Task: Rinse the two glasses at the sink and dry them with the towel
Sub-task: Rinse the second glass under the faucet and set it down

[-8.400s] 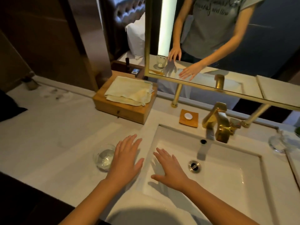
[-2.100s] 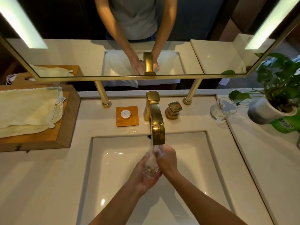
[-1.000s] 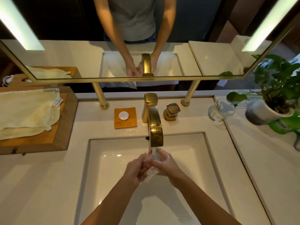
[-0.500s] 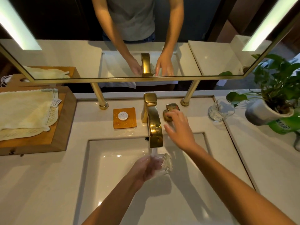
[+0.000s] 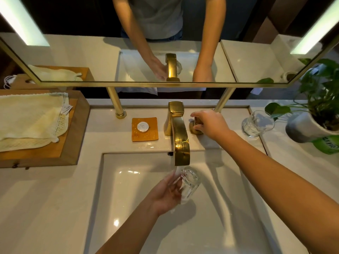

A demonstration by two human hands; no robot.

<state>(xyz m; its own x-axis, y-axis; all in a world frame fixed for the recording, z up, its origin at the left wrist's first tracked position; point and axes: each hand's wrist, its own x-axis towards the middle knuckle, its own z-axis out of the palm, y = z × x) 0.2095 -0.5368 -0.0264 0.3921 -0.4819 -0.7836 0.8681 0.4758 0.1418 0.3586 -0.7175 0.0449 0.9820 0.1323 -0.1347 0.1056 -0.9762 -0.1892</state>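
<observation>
Left hand point(image 5: 165, 194) is clamped around glass 1 point(image 5: 189, 182), held tilted over the sink point(image 5: 128, 189) directly under the gold faucet point(image 5: 178, 136) spout. Right hand point(image 5: 211, 123) reaches to the faucet handle point(image 5: 194, 128) on the counter's rear edge, fingers closed on it. Glass 2 point(image 5: 255, 123) stands upright at the counter's rear right, beside the potted plant point(image 5: 315, 110). Towel point(image 5: 31, 120) lies folded on the wooden box point(image 5: 73, 143), rear left.

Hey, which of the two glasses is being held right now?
The glass in the left hand, tilted under the gold faucet over the sink. The other glass stands untouched on the counter beside the potted plant.
</observation>
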